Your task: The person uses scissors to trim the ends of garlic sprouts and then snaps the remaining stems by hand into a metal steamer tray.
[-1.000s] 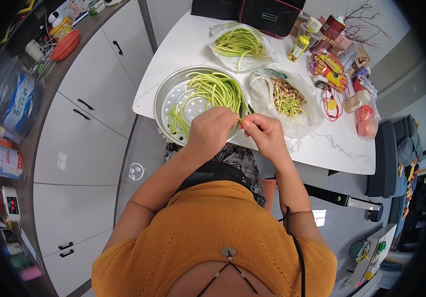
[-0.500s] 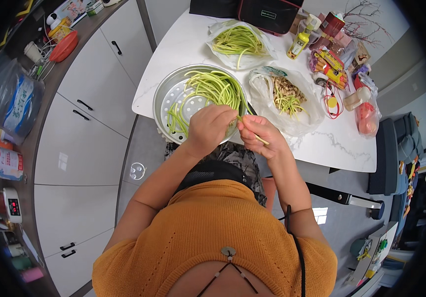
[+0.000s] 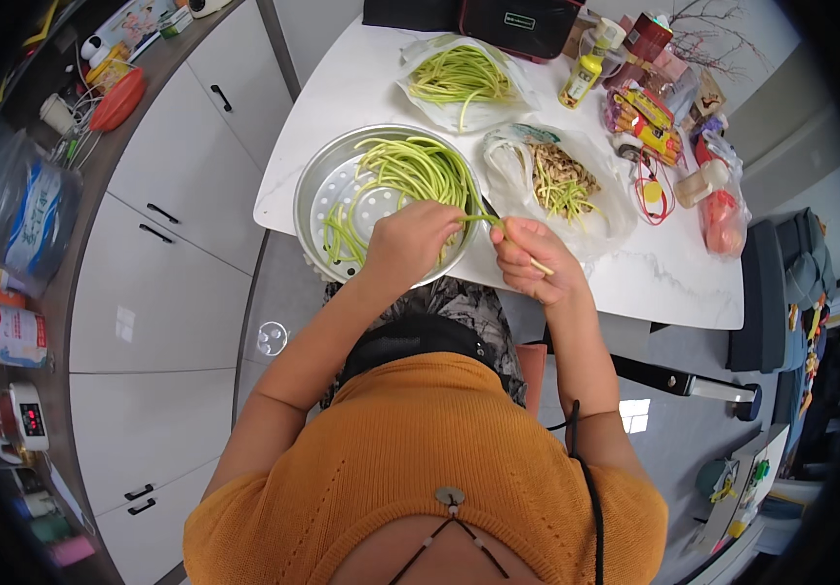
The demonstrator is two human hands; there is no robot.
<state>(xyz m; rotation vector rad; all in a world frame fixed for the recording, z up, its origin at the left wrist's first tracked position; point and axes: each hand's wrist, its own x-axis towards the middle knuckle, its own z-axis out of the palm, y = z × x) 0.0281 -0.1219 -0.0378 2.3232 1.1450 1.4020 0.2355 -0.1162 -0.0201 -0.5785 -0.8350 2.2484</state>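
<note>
A green garlic scape (image 3: 479,218) runs between my two hands, over the right rim of a round metal steamer pan (image 3: 300,200) with a holed bottom. My left hand (image 3: 408,244) is closed on its left part. To the right, my right hand (image 3: 540,259) pinches the same scape, its pale end poking out below the fingers. A heap of long scapes (image 3: 418,166) lies curled in the pan. Just beyond my right hand, an open white plastic bag (image 3: 617,222) holds short green and brownish trimmings (image 3: 566,185).
At the table's back, another plastic bag (image 3: 522,109) holds more scapes (image 3: 459,76). A yellow bottle (image 3: 581,82), packaged food (image 3: 646,122) and a red cord (image 3: 656,190) crowd the right side. A thin dark object (image 3: 491,208) lies between pan and trimmings bag. White cabinets (image 3: 161,283) stand left.
My right hand has moved right, away from my left hand, and more of the scape shows stretched between them. My left hand has stayed nearly in place.
</note>
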